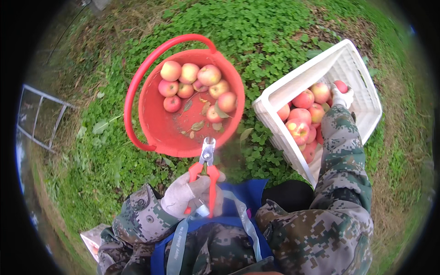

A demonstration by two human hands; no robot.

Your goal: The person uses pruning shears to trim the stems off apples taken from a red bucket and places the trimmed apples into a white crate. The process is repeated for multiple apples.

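My left hand (192, 194), in a pale work glove, grips red-handled pruning shears (207, 156) near my body, their metal jaws pointing away from me at the near rim of a red bucket (192, 152). Several apples (209, 75) and some loose leaves (197, 125) lie in the bucket. To the right, my right hand (342, 98), also gloved, reaches into a tilted white plastic crate (292, 78) and has its fingers around a red apple (340, 86). More apples (298, 131) fill the near left part of the crate; my sleeve hides some of them.
Green clover and grass (271, 27) surround both containers. A metal frame, perhaps a ladder (37, 117), lies at the far left. At the lower left is part of another pale container (92, 242). A light-blue printed ribbon (177, 249) hangs over my blue apron.
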